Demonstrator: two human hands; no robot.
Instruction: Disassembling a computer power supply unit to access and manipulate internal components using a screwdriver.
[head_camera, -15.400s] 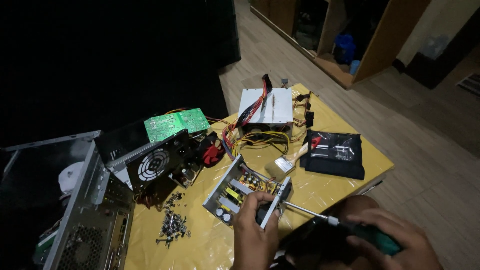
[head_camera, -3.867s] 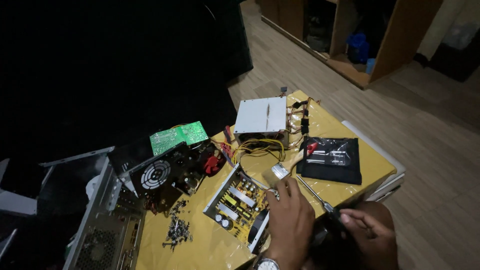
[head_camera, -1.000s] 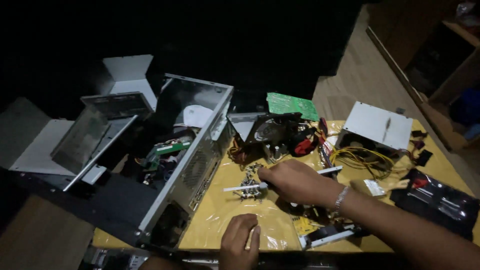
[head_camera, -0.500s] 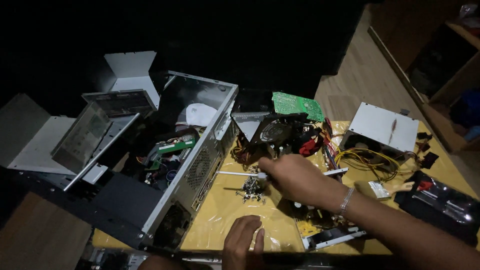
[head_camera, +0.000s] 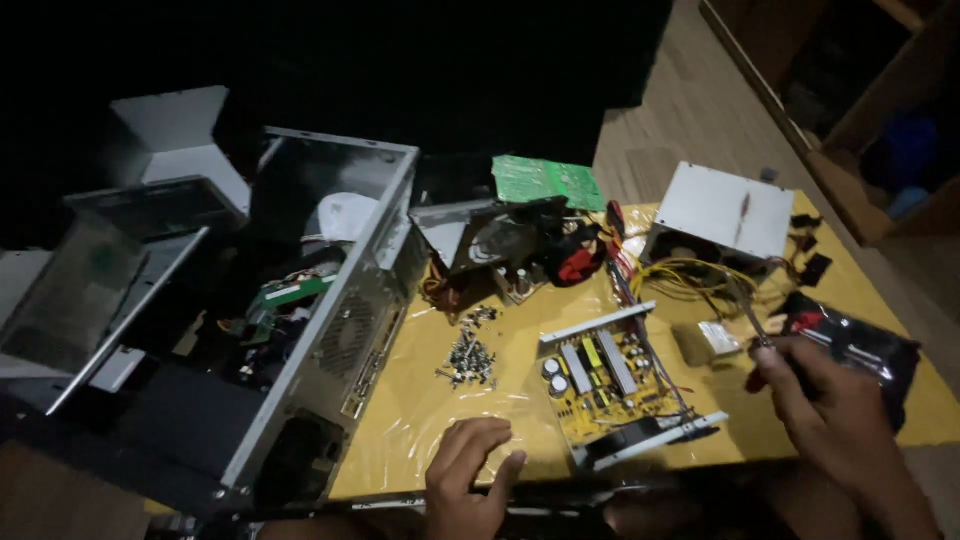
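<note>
— What are the hands doing?

— The right hand (head_camera: 815, 395), at the lower right of the frame, is closed around a screwdriver (head_camera: 765, 345) whose thin shaft points up and away. The left hand (head_camera: 470, 475), at the bottom centre, rests on the yellow table cover (head_camera: 420, 420) with fingers loosely curled, holding nothing.

— And between them?

— An opened power supply board (head_camera: 605, 385) in its metal tray, lying just right of the left hand. A pile of small screws (head_camera: 470, 355) sits above that hand.

— Farther out?

— A closed grey power supply box (head_camera: 720, 210) with yellow wires at upper right, a green circuit board (head_camera: 545, 180) at top centre, and an open computer case (head_camera: 320, 320) filling the left.
</note>
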